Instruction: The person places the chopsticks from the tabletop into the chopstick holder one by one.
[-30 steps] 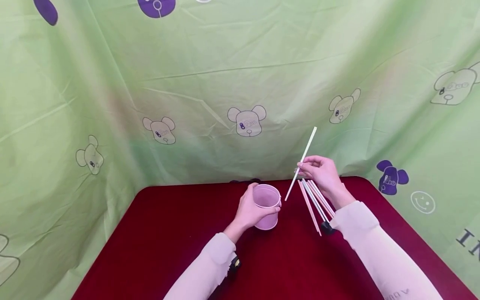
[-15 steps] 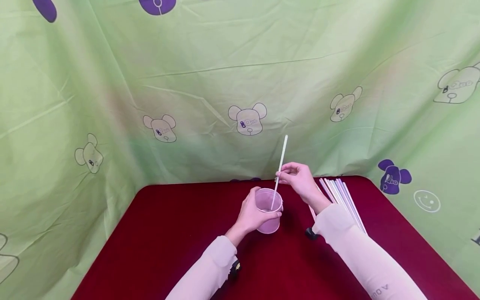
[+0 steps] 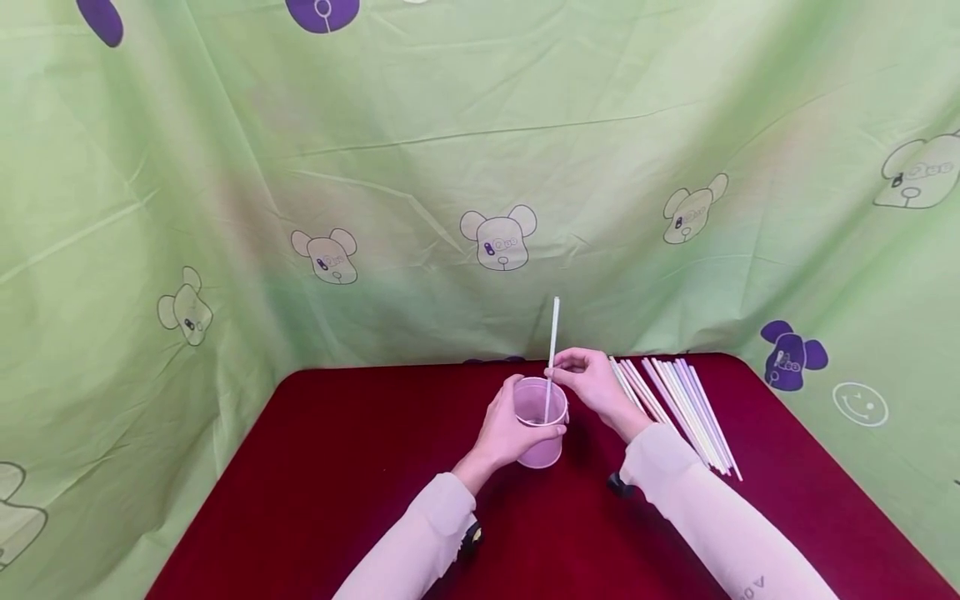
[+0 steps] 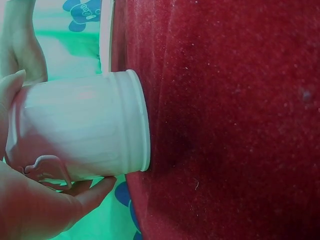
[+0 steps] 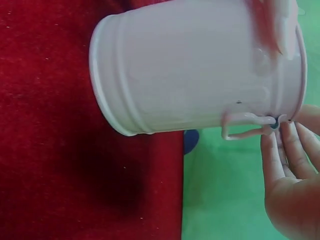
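Note:
My left hand (image 3: 504,429) grips a small pink bucket (image 3: 542,454) round its side, with the thumb near the front of the rim. On the bucket's side a small loop (image 5: 247,131) shows in the right wrist view. Between the thumb and fingers of my right hand (image 3: 596,385) is a thin pale straw (image 3: 554,333). It stands nearly upright, its lower end inside the bucket and its upper part above the rim. Whether the straw touches the bottom is hidden. I cannot tell whether the bucket's base touches the cloth.
Several pastel straws (image 3: 693,408) lie spread side by side on the dark red tabletop (image 3: 360,467), right of my right hand. Behind the far table edge hangs a green curtain (image 3: 405,183) printed with bear heads. A dark strapped device (image 3: 619,485) sits at the right cuff.
My right hand has moved left and down from above the loose straws. The straw in it has swung more upright, and its lower end has entered the bucket. The left hand has barely moved.

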A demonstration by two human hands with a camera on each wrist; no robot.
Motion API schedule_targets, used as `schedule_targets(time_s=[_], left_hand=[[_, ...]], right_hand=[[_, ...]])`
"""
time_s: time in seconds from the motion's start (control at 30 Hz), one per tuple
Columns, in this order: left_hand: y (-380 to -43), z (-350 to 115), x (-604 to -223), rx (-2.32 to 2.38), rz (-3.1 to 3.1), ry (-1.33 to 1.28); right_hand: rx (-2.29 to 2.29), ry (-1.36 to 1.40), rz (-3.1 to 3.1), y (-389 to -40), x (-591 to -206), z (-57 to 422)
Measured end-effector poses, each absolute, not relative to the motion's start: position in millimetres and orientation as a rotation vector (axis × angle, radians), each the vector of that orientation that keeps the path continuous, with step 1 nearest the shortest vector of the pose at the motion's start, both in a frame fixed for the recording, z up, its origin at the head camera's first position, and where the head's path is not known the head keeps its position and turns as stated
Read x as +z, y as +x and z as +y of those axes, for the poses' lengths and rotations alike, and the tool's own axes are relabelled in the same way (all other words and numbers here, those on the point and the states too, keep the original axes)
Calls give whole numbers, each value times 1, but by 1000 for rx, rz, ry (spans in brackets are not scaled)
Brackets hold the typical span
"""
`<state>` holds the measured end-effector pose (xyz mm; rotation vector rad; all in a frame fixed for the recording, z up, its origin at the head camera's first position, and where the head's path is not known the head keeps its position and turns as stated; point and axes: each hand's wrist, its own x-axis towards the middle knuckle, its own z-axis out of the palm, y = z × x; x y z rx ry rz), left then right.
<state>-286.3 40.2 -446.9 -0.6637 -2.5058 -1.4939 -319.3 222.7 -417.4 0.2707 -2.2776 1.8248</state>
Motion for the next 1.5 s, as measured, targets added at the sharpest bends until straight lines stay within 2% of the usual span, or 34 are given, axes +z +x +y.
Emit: schedule_targets(time_s=[0.47,0.8,1.0,1.23,1.5], left_hand=[[-284,36,-447,-1381,-2561,-658],[-265,21,-444,-773,-2565,-773],[-253,15,-448,-447,-2555,-757],[-247,20,-451,-435,-2567,-739],[-248,30,-447,-586,-2614,-693]], right_hand=[[1753,296,-2399,-307,-425,219],[1720,289,-2427,-307,-424,229],[1643,251,-2482,-304,-414,244],[1471,239,-2570,-296,-398,276],[1317,132,-2641,-292,-388,346]])
